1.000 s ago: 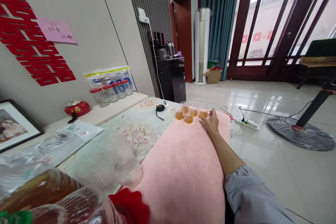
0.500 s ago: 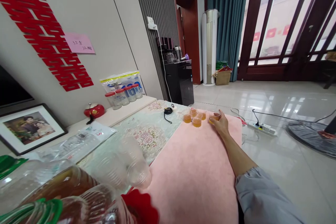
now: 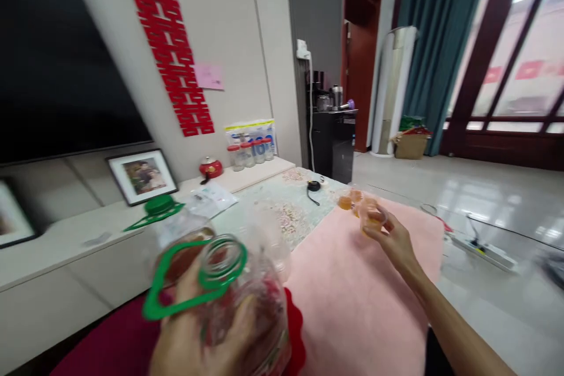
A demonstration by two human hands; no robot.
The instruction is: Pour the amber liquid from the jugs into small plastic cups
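Observation:
My right hand (image 3: 394, 239) is closed on a small clear cup (image 3: 372, 220) of amber liquid, lifted above the pink mat (image 3: 352, 299). A few more filled cups (image 3: 348, 200) stand at the mat's far end. Close to the camera, my left hand (image 3: 198, 335) grips a large clear plastic bottle (image 3: 247, 299) of brown liquid with an open mouth and a green ring handle (image 3: 194, 276). The near view is blurred. A second bottle (image 3: 185, 241) with brown liquid sits just behind it.
A green cap (image 3: 158, 205), papers, a red pot (image 3: 210, 168), several jars (image 3: 249, 154) and framed photos (image 3: 141, 175) line the white shelf on the left. A black device (image 3: 314, 187) lies on the patterned cloth. A power strip (image 3: 482, 247) lies on the tiled floor.
My right hand picked up one cup from the group and drew it back toward me. The camera swung left, and my left hand with the bottle rose into view.

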